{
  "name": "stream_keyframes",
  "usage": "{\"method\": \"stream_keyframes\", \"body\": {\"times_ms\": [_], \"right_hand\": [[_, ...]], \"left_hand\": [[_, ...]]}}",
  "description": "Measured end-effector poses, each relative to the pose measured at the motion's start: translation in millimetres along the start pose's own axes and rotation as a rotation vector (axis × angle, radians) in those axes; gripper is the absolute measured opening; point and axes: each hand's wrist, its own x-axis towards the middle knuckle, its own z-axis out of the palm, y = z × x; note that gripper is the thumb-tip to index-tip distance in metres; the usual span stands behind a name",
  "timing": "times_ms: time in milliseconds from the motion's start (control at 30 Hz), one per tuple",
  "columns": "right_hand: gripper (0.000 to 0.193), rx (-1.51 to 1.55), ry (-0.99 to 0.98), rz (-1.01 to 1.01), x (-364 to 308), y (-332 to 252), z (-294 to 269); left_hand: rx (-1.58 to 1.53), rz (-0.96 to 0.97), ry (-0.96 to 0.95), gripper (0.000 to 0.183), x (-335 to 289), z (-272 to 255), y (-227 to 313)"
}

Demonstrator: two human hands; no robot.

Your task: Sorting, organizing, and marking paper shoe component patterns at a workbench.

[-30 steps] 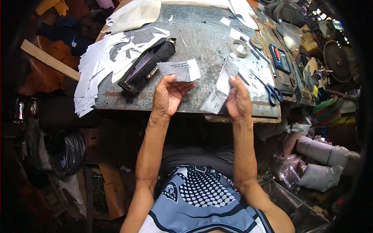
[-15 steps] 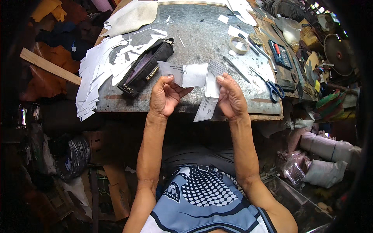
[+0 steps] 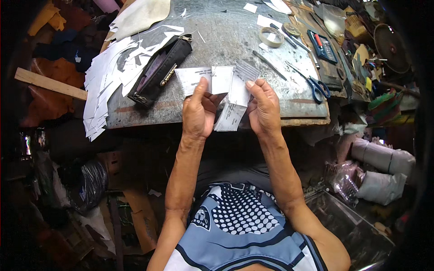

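Between my hands, above the table's near edge, is a folded paper pattern [image 3: 222,81] with several creased panels and small printing. My left hand [image 3: 199,108] pinches its left panel between thumb and fingers. At the right panel, my right hand [image 3: 264,106] grips with the thumb on top and the fingers behind. One panel [image 3: 229,118] hangs down between the two hands. Left of the pattern lies a black zip pouch [image 3: 158,70], unzipped along its top. A slim dark pen-like tool [image 3: 269,64] rests on the table beyond my right hand.
White paper scraps [image 3: 108,77] pile on the table's left side. To the right lie blue-handled scissors [image 3: 318,89], a tape roll [image 3: 271,37] and a dark case with a red item [image 3: 322,46]. A wooden strip [image 3: 50,83] juts out at left, near leather pieces.
My left hand has moved right and slightly down, its panel now flatter. My right hand has shifted a little left with its side of the pattern. The whole view has shifted slightly.
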Motion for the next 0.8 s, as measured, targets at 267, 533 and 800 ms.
{"method": "stream_keyframes", "body": {"times_ms": [267, 533, 800], "right_hand": [[0.012, -0.036, 0.063, -0.071, -8.6, -19.1, -19.4], [0.013, -0.038, 0.079, -0.064, -6.0, -20.5, -20.9], [0.008, -0.094, 0.045, -0.021, -7.0, -14.7, -18.8]], "left_hand": [[-0.075, -0.091, 0.002, 0.026, 7.1, -14.5, 6.5], [0.001, -0.043, -0.013, 0.02, 10.0, -14.9, 5.0], [0.195, 0.038, -0.039, 0.02, 12.9, -18.9, 2.8]]}}
